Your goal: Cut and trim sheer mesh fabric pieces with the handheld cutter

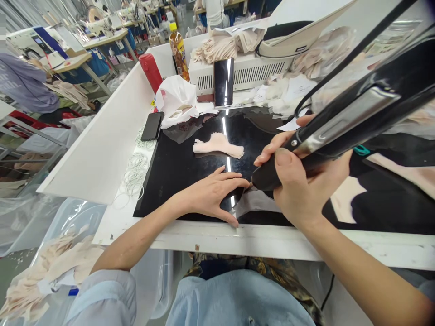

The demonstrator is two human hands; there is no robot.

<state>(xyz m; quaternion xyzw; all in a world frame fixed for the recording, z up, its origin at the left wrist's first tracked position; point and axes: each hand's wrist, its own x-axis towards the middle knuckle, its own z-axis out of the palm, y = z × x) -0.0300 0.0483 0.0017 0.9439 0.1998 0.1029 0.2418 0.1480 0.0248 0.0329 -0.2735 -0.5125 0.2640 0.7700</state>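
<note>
Right hand is closed tight round the handle end of a long black iron, thumb on top. The tool's tip is angled down twd the near edge of the desk. Left hand is open, palm down, fingers spread flat, index tip just beside the iron's tip.

Desk is white and runs across the whole view. A white board slopes along its left edge. A glossy black mat covers most of the desk's middle, and both hands are over its near edge. A thin pale cloth piece lies on the mat at that near edge, btwn the two hands and right under the iron's tip. Can't tell if the tip touches it.

At the far edge sits a white box w/ vent slots, and a heap of pink cloth is on top of it. A dark glossy slab stands upright against the box front. Below the desk's left corner is a clear bin w/ more pale cloth inside.

A white plastic bag is slumped nr the far left corner of the mat. A small pink cloth piece lies flat mid-mat, well apart from both hands. A black phone lies flat at the mat's left edge, just beside the bag. Behind the bag are a red flask and a bottle w/ a yellow cap, both upright. Thin white rings are scattered along the mat's left edge, nearer than the phone.
</note>
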